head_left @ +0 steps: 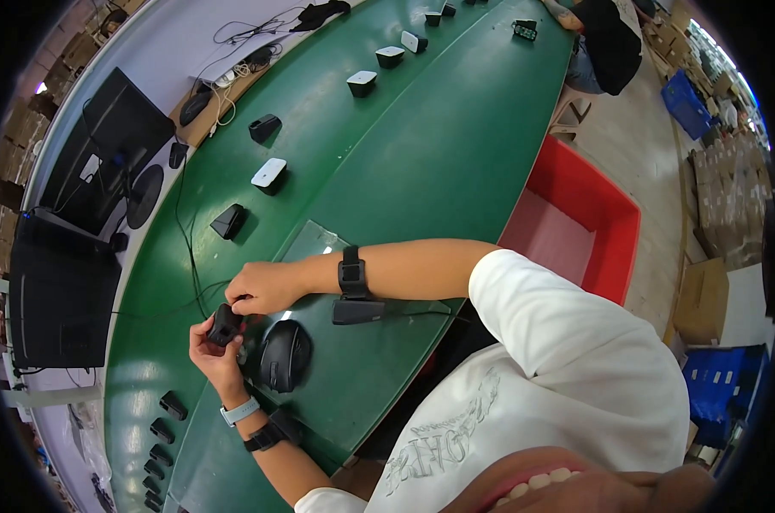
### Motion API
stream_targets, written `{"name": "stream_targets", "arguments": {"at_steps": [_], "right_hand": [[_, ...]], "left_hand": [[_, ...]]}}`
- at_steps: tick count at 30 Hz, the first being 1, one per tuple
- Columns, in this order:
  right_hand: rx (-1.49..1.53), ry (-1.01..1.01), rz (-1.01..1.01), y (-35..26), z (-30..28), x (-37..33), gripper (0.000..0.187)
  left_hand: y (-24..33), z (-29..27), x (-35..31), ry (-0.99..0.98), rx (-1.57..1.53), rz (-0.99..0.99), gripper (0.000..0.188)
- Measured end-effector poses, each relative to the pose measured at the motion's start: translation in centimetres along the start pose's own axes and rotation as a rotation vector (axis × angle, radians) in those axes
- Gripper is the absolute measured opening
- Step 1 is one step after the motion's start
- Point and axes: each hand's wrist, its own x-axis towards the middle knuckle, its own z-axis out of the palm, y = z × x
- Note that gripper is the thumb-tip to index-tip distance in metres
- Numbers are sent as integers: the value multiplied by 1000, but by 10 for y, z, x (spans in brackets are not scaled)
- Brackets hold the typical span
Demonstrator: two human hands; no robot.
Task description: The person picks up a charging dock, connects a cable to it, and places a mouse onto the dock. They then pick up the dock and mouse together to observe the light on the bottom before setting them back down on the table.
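Note:
My left hand [214,357] has its fingers and thumb round a small black box-shaped device [226,325], lifted a little above the green table [421,184]. Against the upper side of that device, my right hand [266,289] has its fingers pinched together; what lies between them is hidden. Thin black cables run along the table towards this spot. Just beside both hands a black, rounded computer mouse [285,355] rests on a clear sheet [353,359]. A black angular device [229,221] stands beyond my right hand.
White-topped black devices [270,175] line the table towards the far end, where another person [605,43] sits. Several small black blocks [173,404] stand at lower left. Monitors [67,286] are on the left. A red bin [588,201] stands by the table's right edge.

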Motion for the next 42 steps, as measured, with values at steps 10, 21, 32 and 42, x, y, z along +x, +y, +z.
{"name": "stream_targets", "arguments": {"at_steps": [10, 21, 32, 42], "right_hand": [[-390, 452, -466, -32, 0, 7, 44], [-166, -476, -284, -39, 13, -12, 74], [1468, -27, 162, 31, -14, -8, 46], [1110, 181, 266, -31, 8, 7, 63]], "left_hand": [[27, -8, -8, 145, -205, -265, 53], [11, -22, 8, 50, -1133, -242, 48], [37, 18, 7, 118, -939, -120, 41], [28, 22, -6, 126, -282, -75, 59]]}}
